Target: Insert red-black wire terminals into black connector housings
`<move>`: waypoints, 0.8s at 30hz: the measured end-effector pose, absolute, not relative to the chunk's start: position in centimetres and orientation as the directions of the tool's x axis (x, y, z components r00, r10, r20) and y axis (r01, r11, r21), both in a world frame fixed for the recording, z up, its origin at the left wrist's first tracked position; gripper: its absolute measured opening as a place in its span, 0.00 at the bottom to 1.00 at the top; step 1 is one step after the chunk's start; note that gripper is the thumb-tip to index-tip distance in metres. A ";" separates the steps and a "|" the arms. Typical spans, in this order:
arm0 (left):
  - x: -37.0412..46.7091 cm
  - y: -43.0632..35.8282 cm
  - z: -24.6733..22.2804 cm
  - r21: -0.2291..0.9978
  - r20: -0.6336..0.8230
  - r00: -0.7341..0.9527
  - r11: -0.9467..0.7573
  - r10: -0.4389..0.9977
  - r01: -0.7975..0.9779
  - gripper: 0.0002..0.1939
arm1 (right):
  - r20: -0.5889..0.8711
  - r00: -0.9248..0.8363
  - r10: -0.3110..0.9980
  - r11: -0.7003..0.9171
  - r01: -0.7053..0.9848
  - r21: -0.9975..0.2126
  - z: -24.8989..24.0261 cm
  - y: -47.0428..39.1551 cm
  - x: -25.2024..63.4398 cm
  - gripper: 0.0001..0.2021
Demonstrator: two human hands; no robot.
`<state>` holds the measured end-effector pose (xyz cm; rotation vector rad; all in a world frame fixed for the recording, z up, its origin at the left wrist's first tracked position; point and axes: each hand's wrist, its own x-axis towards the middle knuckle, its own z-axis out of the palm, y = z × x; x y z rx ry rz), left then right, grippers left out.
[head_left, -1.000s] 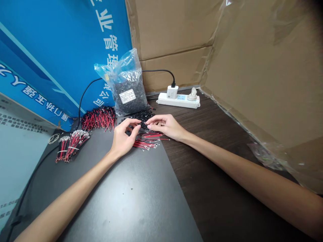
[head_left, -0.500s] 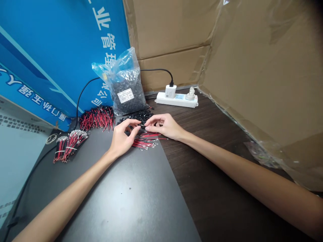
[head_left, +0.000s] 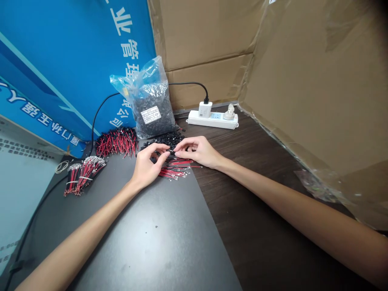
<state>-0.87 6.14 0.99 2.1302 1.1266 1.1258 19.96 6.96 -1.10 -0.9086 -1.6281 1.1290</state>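
Observation:
My left hand [head_left: 148, 163] is closed, thumb and index finger pinched on a tiny dark piece that looks like a black connector housing. Facing it, my right hand [head_left: 198, 152] pinches what seems to be a thin wire with a metal tip [head_left: 171, 151], mostly hidden by the fingers. The fingertips of both hands nearly meet. Under them, red and black wires [head_left: 176, 173] with crimped metal ends lie spread out. Just behind the hands is a heap of small black connector housings [head_left: 171, 139].
A clear bag of black parts [head_left: 154, 121] stands behind the heap. Left of it lie a pile of red and black wires with black ends [head_left: 117, 141] and banded wire bundles [head_left: 86, 176]. A white power strip [head_left: 212, 120] sits at the back beside cardboard walls [head_left: 209, 36].
Almost nothing differs. Both hands keep their pinch in the same place, with only a very slight shift at the fingertips.

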 end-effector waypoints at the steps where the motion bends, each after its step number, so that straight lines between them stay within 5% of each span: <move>1: -0.9 6.1 1.0 0.707 0.445 0.325 -0.550 0.835 0.445 0.06 | 0.274 -0.296 0.915 0.306 0.065 -0.950 -1.1 7.0 20.0 0.11; 24: -0.8 6.1 1.2 0.707 0.434 0.353 -0.556 0.829 0.436 0.05 | 0.267 -0.283 0.921 0.298 0.074 -0.952 -1.2 6.9 19.9 0.10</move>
